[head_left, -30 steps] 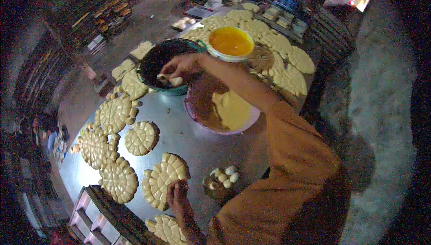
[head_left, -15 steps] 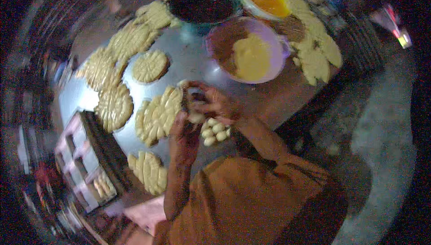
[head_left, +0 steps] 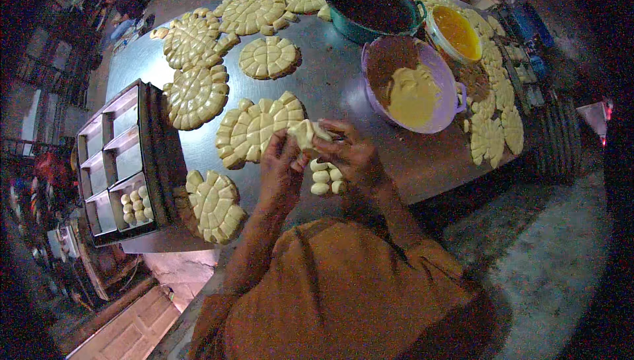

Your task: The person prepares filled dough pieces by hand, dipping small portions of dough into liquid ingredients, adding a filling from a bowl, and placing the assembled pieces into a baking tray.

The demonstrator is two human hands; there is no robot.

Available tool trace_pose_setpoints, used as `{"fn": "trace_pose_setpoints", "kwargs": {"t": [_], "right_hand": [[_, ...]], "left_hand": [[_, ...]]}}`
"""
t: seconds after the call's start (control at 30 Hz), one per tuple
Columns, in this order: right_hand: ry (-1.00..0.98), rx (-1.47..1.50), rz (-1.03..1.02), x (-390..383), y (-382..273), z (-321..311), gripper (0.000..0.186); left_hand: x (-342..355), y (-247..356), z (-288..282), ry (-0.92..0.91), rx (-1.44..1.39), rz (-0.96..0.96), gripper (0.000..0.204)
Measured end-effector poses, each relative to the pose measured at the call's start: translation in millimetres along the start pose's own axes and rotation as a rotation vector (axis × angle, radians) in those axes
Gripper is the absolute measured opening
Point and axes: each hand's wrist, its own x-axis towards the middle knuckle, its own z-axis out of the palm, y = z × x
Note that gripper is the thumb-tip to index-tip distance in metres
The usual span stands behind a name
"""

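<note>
Between my two hands, above the near middle of the metal table, is a pale, flattened piece of dough (head_left: 302,133). The fingers of my left hand (head_left: 282,165) pinch its near left side. My right hand (head_left: 356,157) grips the opposite side, with its fingers curled over the edge. Just below my right hand, several small dough balls (head_left: 327,178) sit in a tight cluster, partly covered by it. Beyond my left hand lies a large dough round (head_left: 254,126) cut into wedge-like pieces. A smaller cut round (head_left: 214,205) is to the left of my left forearm.
A purple basin (head_left: 372,93) with yellowish paste stands beyond my right hand. Behind it are a green basin (head_left: 340,18) of dark filling and a tub of orange liquid (head_left: 456,33). Stacked divided trays (head_left: 109,155) stand left, dough balls in one compartment. More cut dough (head_left: 198,96) lines the table.
The view has shifted and sharpened, so the table's contents appear farther right. My hands, blurred before, now show the dough piece stretched between them.
</note>
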Motion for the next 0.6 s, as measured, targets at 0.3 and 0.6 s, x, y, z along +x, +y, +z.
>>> {"fn": "trace_pose_setpoints", "kwargs": {"t": [0.3, 0.6], "right_hand": [[0.006, -0.338, -0.08, 21, -30, -21, 0.036], [-0.159, -0.195, -0.278, 27, -29, -32, 0.034]], "left_hand": [[-14, 22, -13, -0.172, 0.595, 0.051, 0.022], [4, 11, -28, -0.297, 0.528, 0.135, 0.037]]}}
